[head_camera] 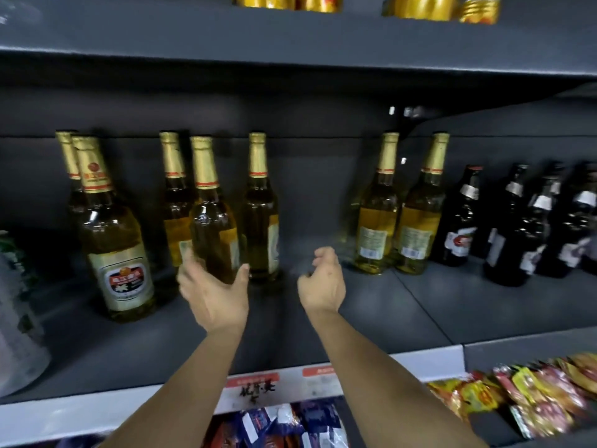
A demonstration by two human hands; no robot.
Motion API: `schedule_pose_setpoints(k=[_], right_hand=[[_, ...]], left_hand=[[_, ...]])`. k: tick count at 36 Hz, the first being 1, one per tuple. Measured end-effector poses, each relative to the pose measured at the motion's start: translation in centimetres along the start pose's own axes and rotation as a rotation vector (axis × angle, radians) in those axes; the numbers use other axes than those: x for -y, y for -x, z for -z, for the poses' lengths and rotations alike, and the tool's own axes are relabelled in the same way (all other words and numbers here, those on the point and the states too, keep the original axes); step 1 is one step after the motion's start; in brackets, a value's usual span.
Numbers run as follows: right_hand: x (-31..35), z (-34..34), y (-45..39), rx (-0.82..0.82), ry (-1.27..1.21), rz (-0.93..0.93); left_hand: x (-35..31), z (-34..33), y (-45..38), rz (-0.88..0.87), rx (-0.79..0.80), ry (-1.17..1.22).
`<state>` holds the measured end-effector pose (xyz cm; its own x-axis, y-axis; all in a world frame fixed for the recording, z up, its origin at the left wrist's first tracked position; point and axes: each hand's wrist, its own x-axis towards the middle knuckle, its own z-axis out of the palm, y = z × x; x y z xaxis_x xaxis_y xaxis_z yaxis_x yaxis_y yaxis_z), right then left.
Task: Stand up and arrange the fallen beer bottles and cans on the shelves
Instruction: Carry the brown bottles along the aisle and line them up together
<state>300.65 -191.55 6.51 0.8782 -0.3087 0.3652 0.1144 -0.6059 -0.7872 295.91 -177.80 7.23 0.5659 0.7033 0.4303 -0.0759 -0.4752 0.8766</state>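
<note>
I see gold-necked bottles standing upright on the dark shelf (403, 305): a labelled bottle (116, 253) at the left with another close behind it, a middle group of three, and a pair (397, 221) further right. Dark bottles (517, 227) crowd the right end, just beside that pair. A pale, blurred thing at the far left edge I cannot make out. Gold cans (420, 6) sit on the shelf above, and snack packets (533, 396) lie in the tier below, behind a white price strip (290, 386).

My left hand (213, 292) is at the front bottle (211, 227) of the middle group, fingers (187, 263) spread on its left side and thumb on its right, cupping its base loosely; whether they press on the glass I cannot tell. My right hand (323, 282) hangs over the bare gap between the middle group and the pair, fingers loosely curled, holding nothing.

The shelving is dark grey metal with a dim back panel.
</note>
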Motion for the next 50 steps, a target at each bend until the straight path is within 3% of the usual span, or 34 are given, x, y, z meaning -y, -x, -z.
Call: schedule_pose_setpoints(k=[5, 10, 14, 18, 22, 27, 32, 39, 50], right_hand=[[-3.0, 5.8, -2.3, -0.192, -0.021, -0.036], [-6.8, 11.5, -5.0, -0.288, 0.03, -0.058], [-10.0, 14.5, -7.1, -0.191, 0.109, -0.04], [-12.1, 16.0, -9.0, -0.054, 0.11, -0.092], [-13.2, 16.0, -11.0, 0.076, 0.087, -0.126], [-13.7, 14.6, -13.5, 0.177, 0.07, -0.152], [-14.0, 13.6, -14.6, 0.133, 0.161, -0.186], [-11.8, 12.4, -14.4, 0.172, 0.261, -0.119], [-7.1, 8.1, -11.5, 0.302, 0.194, -0.007]], left_hand=[[-2.7, -1.1, 2.9, -0.232, -0.183, -0.055], [-6.5, -5.4, 7.5, -0.309, -0.016, -0.011], [-8.4, -9.9, 10.4, -0.17, 0.28, 0.045], [-9.0, -13.2, 12.3, -0.036, 0.435, 0.068], [-9.8, -15.8, 12.1, 0.093, 0.497, 0.105], [-10.7, -19.3, 10.1, 0.114, 0.558, 0.103], [-10.4, -21.6, 8.9, 0.084, 0.625, 0.058], [-10.0, -20.7, 9.3, 0.069, 0.448, -0.003], [-7.4, -14.2, 7.9, 0.144, 0.206, -0.151]])
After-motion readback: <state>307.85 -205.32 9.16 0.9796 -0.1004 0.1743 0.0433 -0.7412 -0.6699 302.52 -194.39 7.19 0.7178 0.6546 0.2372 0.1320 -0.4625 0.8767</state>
